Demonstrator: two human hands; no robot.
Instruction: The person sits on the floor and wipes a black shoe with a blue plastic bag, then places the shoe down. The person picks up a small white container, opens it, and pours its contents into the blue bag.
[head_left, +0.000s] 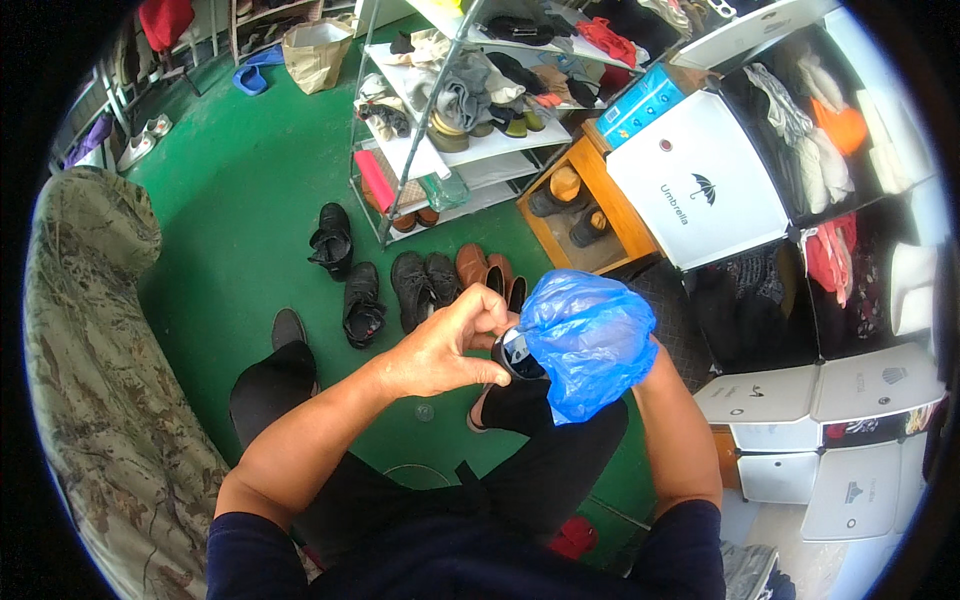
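A thin blue plastic bag hangs crumpled in front of me, above my right knee. From its left side protrudes a dark item with a rounded rim and a pale patch inside, perhaps a shoe opening. The thumb and fingers of my left hand grip that rim. My right forearm reaches up to the bag's right edge, where the bag covers my right hand; its fingers are hidden. On the floor beyond stand brown leather shoes, black lace-up shoes and a pair of black boots.
A metal-framed rack with shoes and clothing stands ahead. To the right are a wooden cubby and white-doored cube cabinets, some doors swung out. A camouflage-covered piece of furniture is on the left. Green floor lies between.
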